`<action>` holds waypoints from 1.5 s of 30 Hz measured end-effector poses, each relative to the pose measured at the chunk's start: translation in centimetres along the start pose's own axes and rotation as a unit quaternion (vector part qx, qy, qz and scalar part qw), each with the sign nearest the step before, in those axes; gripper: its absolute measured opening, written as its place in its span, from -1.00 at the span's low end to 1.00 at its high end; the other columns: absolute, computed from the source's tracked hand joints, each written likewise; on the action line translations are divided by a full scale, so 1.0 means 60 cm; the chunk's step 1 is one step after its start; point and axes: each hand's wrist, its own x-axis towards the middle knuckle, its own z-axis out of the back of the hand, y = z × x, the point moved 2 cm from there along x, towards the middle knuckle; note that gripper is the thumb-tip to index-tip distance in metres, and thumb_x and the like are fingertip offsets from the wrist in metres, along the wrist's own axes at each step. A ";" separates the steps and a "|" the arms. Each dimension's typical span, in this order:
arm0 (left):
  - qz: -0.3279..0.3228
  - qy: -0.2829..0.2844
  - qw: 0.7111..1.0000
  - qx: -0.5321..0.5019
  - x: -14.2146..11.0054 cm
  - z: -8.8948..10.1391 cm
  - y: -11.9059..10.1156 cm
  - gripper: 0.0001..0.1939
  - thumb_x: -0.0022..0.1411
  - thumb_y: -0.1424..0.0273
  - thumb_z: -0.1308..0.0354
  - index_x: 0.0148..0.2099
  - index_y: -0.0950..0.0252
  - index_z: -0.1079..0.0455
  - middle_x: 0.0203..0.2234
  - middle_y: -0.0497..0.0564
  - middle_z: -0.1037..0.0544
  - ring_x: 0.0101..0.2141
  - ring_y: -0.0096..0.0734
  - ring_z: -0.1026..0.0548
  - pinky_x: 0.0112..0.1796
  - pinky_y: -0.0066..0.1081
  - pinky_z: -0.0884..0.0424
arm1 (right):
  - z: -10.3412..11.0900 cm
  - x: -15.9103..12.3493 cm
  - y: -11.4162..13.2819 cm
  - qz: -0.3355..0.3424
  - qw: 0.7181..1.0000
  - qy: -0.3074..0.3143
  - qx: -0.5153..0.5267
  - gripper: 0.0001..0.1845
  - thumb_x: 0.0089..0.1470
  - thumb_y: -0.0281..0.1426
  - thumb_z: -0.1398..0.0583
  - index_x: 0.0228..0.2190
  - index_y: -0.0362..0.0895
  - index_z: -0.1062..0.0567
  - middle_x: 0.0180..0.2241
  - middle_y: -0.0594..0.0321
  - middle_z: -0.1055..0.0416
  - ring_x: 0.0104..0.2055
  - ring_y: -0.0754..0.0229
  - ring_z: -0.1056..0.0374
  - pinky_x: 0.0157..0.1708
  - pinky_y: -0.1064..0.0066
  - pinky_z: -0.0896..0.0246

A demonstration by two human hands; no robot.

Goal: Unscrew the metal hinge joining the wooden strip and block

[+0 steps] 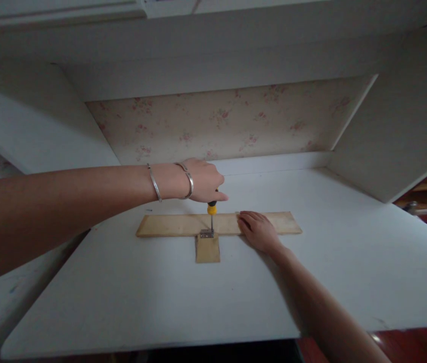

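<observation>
My left hand [203, 180], with two silver bangles at its wrist, is closed round the handle of a yellow-and-black screwdriver [212, 207]. The screwdriver stands upright, its tip down at a small metal hinge [207, 233]. That hinge lies across the joint between a long wooden board [175, 225] and a short wooden piece [207, 250], which sticks out towards me. My right hand [257, 229] presses on the long board right of the hinge, fingers together and bent over it. Whether a screw sits under the tip is too small to tell.
The wood lies flat on a white tabletop [153, 297]. White panels rise at the left and right, and a floral-papered wall [221, 121] is behind. A small dark screw-like piece [148, 209] lies behind the board's left end. An overhead shelf [213, 30] crosses above.
</observation>
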 end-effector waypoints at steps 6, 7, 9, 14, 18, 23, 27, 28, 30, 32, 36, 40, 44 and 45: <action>-0.107 0.045 0.993 -0.011 -0.007 -0.001 -0.009 -0.62 0.13 0.19 -0.18 0.02 0.04 -0.43 -0.02 0.01 -0.50 -0.08 -0.17 -0.43 -0.14 -0.30 -0.28 | -0.001 0.001 -0.002 -0.001 1.000 -0.002 -0.002 -0.66 0.29 -0.30 -0.02 -0.06 -0.10 -0.50 -0.01 0.17 -0.48 0.05 0.12 -0.35 0.11 0.26 -0.14; -0.087 0.041 0.995 -0.007 -0.005 -0.002 -0.008 -0.64 0.16 0.15 -0.15 0.00 0.06 -0.44 -0.06 0.04 -0.52 -0.10 -0.15 -0.44 -0.15 -0.28 -0.28 | -0.001 0.000 -0.002 0.000 1.000 -0.003 -0.001 -0.66 0.29 -0.30 -0.02 -0.05 -0.10 -0.50 -0.01 0.17 -0.48 0.05 0.12 -0.35 0.12 0.26 -0.14; -0.036 0.021 0.999 0.000 0.001 -0.005 -0.005 -0.56 0.22 0.02 -0.02 0.02 0.11 -0.44 -0.12 0.12 -0.54 -0.11 -0.07 -0.45 -0.15 -0.22 -0.29 | -0.002 0.000 -0.003 0.003 1.000 -0.004 0.000 -0.66 0.29 -0.30 -0.02 -0.05 -0.10 -0.50 -0.01 0.18 -0.48 0.05 0.12 -0.35 0.12 0.26 -0.14; -0.077 0.016 0.997 -0.007 0.009 -0.013 -0.001 -0.50 0.12 0.00 -0.15 0.06 0.08 -0.40 0.02 0.07 -0.48 -0.07 -0.12 -0.44 -0.13 -0.27 -0.28 | -0.003 0.001 -0.005 0.003 1.000 0.002 0.001 -0.66 0.29 -0.29 -0.02 -0.05 -0.09 -0.50 0.00 0.16 -0.48 0.04 0.13 -0.35 0.11 0.26 -0.15; -0.115 0.046 0.992 -0.005 0.008 -0.011 0.005 -0.62 0.09 0.21 -0.21 -0.01 0.09 -0.44 -0.06 0.01 -0.52 -0.11 -0.23 -0.44 -0.19 -0.36 -0.28 | -0.003 0.001 -0.003 0.000 1.000 0.003 -0.003 -0.65 0.29 -0.29 -0.01 -0.05 -0.09 -0.50 0.00 0.17 -0.48 0.05 0.13 -0.35 0.11 0.26 -0.15; -0.001 0.002 1.000 0.012 0.021 -0.015 0.009 -0.51 0.22 -0.03 0.04 -0.05 0.16 -0.47 -0.22 0.16 -0.57 -0.19 -0.10 -0.48 -0.24 -0.27 -0.30 | 0.001 0.001 0.002 0.003 1.000 -0.001 -0.005 -0.65 0.30 -0.30 -0.01 -0.05 -0.10 -0.50 -0.01 0.16 -0.48 0.05 0.12 -0.35 0.12 0.26 -0.14; 0.042 -0.017 0.999 0.003 0.026 -0.010 0.011 -0.41 0.12 -0.13 -0.03 0.01 0.15 -0.45 -0.14 0.15 -0.55 -0.13 -0.07 -0.46 -0.17 -0.25 -0.31 | 0.001 0.000 0.002 0.006 1.000 -0.005 -0.007 -0.66 0.30 -0.30 0.00 -0.07 -0.10 -0.51 -0.01 0.16 -0.49 0.04 0.13 -0.35 0.11 0.27 -0.15; 0.014 -0.005 1.000 -0.008 0.026 -0.007 0.011 -0.41 0.07 -0.10 -0.11 0.04 0.13 -0.42 -0.09 0.11 -0.53 -0.10 -0.09 -0.45 -0.15 -0.27 -0.30 | 0.000 0.000 0.001 0.007 1.000 -0.006 -0.008 -0.66 0.30 -0.30 0.00 -0.07 -0.10 -0.51 -0.02 0.16 -0.49 0.03 0.13 -0.36 0.10 0.27 -0.15; -0.067 0.024 0.997 -0.027 0.021 -0.001 0.009 -0.43 0.00 0.06 -0.24 0.08 0.10 -0.39 0.00 0.04 -0.49 -0.06 -0.18 -0.43 -0.11 -0.34 -0.29 | -0.002 -0.001 0.000 0.008 1.000 -0.009 -0.011 -0.66 0.29 -0.29 -0.01 -0.07 -0.10 -0.51 -0.02 0.15 -0.49 0.02 0.12 -0.36 0.10 0.27 -0.15; -0.125 0.042 0.991 -0.033 0.014 0.004 0.009 -0.50 0.01 0.24 -0.26 0.05 0.10 -0.42 0.02 0.00 -0.48 -0.05 -0.24 -0.42 -0.09 -0.38 -0.27 | -0.004 -0.002 -0.001 0.009 1.000 -0.011 -0.014 -0.66 0.30 -0.29 -0.01 -0.07 -0.11 -0.51 -0.02 0.15 -0.49 0.03 0.12 -0.36 0.10 0.27 -0.15; -0.090 0.026 0.995 -0.019 0.008 0.004 0.010 -0.66 0.11 0.21 -0.19 -0.05 0.11 -0.47 -0.15 0.01 -0.56 -0.11 -0.20 -0.45 -0.14 -0.33 -0.26 | -0.005 -0.003 -0.001 0.009 1.000 -0.009 -0.013 -0.66 0.30 -0.29 -0.01 -0.07 -0.11 -0.50 -0.02 0.18 -0.49 0.03 0.12 -0.35 0.11 0.27 -0.14; 0.010 0.001 1.000 -0.006 0.004 -0.001 0.004 -0.54 0.26 -0.01 0.04 -0.03 0.14 -0.47 -0.20 0.12 -0.57 -0.11 -0.07 -0.45 -0.14 -0.24 -0.27 | -0.003 -0.002 -0.001 0.009 1.000 -0.007 -0.009 -0.67 0.29 -0.30 -0.02 -0.07 -0.10 -0.50 -0.02 0.19 -0.48 0.03 0.13 -0.35 0.11 0.27 -0.14; -0.041 0.000 0.999 -0.013 -0.007 0.002 -0.005 -0.49 0.16 -0.03 -0.11 0.05 0.13 -0.41 -0.02 0.11 -0.49 -0.09 -0.11 -0.44 -0.13 -0.28 -0.28 | 0.000 0.000 0.001 0.005 1.000 -0.005 -0.005 -0.67 0.30 -0.30 -0.02 -0.07 -0.09 -0.50 -0.01 0.19 -0.48 0.04 0.14 -0.35 0.11 0.27 -0.14; -0.071 0.011 0.997 -0.014 -0.009 0.004 -0.007 -0.52 0.14 0.05 -0.17 0.06 0.11 -0.40 0.02 0.08 -0.47 -0.09 -0.15 -0.44 -0.14 -0.30 -0.28 | 0.000 0.000 0.001 0.005 1.000 -0.005 -0.004 -0.67 0.30 -0.30 -0.02 -0.06 -0.10 -0.50 -0.01 0.18 -0.48 0.04 0.13 -0.35 0.11 0.27 -0.13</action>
